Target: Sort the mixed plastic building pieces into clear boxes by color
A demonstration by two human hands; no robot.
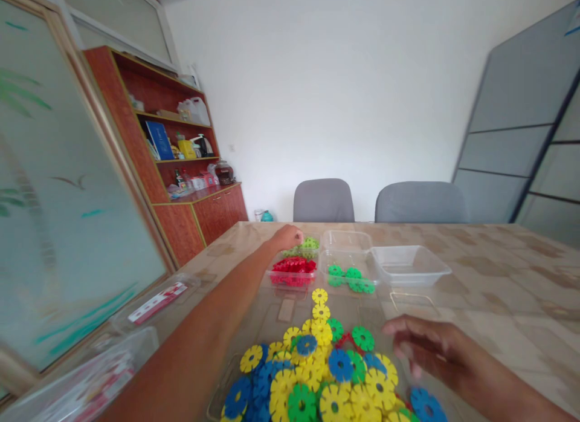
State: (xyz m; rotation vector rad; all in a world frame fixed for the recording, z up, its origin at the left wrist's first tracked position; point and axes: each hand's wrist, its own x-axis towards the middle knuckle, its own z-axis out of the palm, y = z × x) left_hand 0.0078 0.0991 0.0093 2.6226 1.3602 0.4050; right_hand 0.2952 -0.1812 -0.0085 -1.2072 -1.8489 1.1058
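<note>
My left hand (pixel 289 236) is stretched far across the table, its fingers curled over the left edge of a clear box with light-green notched plastic discs (pixel 310 244). Whether a piece sits in those fingers is hidden. Just in front of that box stands another holding red discs (pixel 293 271). My right hand (pixel 426 343) hovers at the right of a loose heap of flower-shaped discs (pixel 312 364), mostly yellow, with blue, green and some red. Its fingers are loosely bent and apart, with nothing visible between them. Green discs (pixel 351 278) lie in a clear box (pixel 324 265) to the right.
A clear tub (pixel 414 266) and another clear container (pixel 347 239) stand at the back. On the left are clear plastic containers with printed red-and-white packaging (pixel 158 301). Two grey chairs (pixel 323 199) are beyond the table's far edge (pixel 489 223).
</note>
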